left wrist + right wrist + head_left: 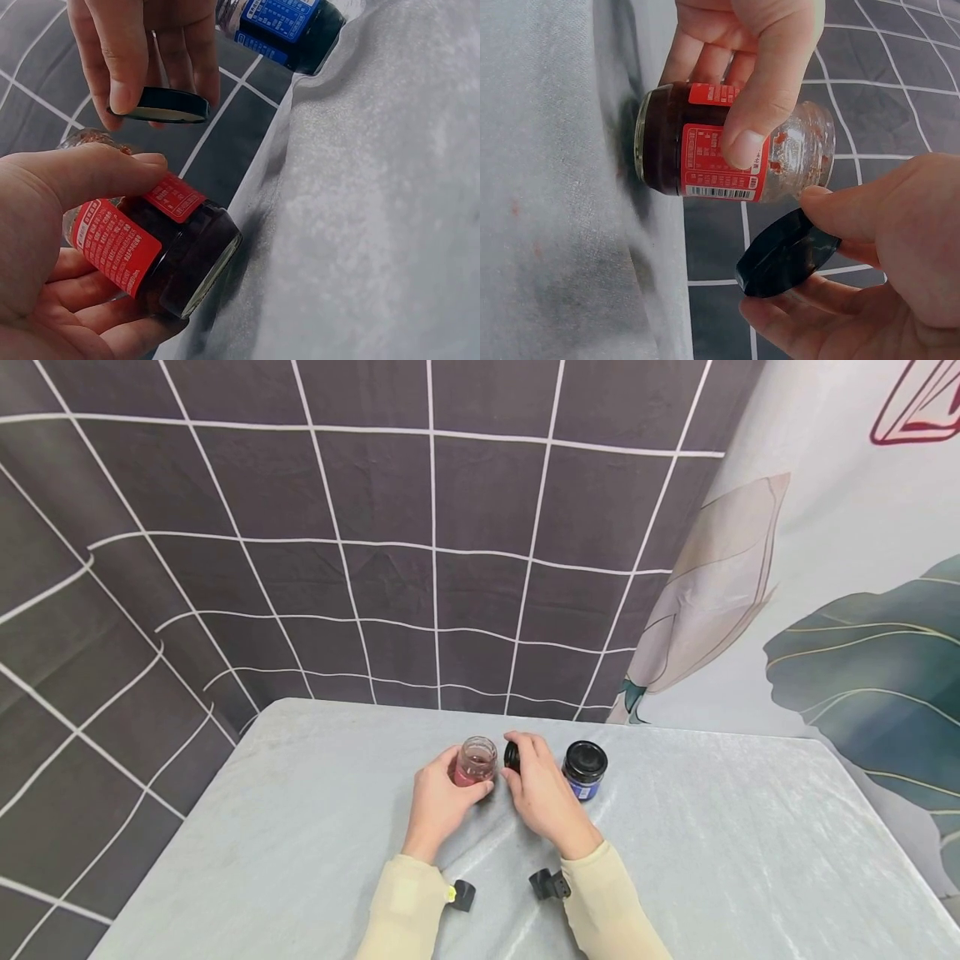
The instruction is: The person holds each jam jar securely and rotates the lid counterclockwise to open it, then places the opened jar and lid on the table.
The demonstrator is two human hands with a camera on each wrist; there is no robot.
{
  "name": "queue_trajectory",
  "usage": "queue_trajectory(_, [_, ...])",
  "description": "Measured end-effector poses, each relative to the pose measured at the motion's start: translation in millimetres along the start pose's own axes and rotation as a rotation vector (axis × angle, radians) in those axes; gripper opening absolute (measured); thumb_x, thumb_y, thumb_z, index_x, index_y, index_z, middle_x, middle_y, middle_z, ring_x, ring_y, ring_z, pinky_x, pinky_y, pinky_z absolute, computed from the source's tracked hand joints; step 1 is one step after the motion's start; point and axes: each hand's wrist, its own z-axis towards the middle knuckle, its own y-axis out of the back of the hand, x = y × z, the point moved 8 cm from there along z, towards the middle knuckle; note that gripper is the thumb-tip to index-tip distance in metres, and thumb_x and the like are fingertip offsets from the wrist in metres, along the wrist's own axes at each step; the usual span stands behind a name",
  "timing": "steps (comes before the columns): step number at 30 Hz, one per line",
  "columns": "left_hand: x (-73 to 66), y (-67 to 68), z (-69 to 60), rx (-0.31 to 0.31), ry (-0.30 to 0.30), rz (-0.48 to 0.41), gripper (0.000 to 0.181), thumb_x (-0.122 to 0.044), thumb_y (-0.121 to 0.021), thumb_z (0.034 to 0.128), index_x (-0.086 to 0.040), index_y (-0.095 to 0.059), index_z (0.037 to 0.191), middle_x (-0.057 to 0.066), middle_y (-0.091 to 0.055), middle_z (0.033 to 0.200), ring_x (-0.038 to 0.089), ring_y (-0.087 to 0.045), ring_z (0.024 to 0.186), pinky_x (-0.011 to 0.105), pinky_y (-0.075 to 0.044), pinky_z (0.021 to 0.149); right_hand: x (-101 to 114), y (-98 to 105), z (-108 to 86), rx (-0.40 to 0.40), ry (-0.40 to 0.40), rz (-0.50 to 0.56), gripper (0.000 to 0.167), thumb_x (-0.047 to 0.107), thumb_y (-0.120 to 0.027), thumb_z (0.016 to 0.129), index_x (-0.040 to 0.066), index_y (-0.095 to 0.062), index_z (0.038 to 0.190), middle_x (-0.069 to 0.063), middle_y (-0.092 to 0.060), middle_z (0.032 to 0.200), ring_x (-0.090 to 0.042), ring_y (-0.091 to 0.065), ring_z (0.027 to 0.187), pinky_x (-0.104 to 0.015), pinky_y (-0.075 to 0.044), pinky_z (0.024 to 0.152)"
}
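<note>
A glass jar with a red label has its mouth uncovered, with dark contents low inside and red bits on the upper glass. The left hand grips it around the label, thumb on one side and fingers on the other. Just right of the jar's mouth, the right hand pinches a black lid by its rim, apart from the jar in the head view.
A second jar, with a black lid and blue label, stands on the grey cloth-covered table just right of the right hand. Behind the table hang a dark grid-patterned curtain and a white leaf-printed one.
</note>
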Motion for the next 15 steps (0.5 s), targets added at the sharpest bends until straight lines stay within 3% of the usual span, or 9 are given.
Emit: queue_trajectory(15, [0.3, 1.3, 0.4, -0.01, -0.007, 0.005, 0.045, -0.017, -0.089, 0.0697, -0.013, -0.072, 0.11, 0.001, -0.074, 0.099, 0.018, -0.068, 0.093, 0.039, -0.054, 0.085, -6.0, -7.0, 0.3, 0.029, -0.03, 0.0, 0.047, 0.006, -0.066, 0.096, -0.003, -0.049, 0.138, -0.025, -0.051, 0.132, -0.037, -0.057, 0.122, -0.048, -0.045, 0.104])
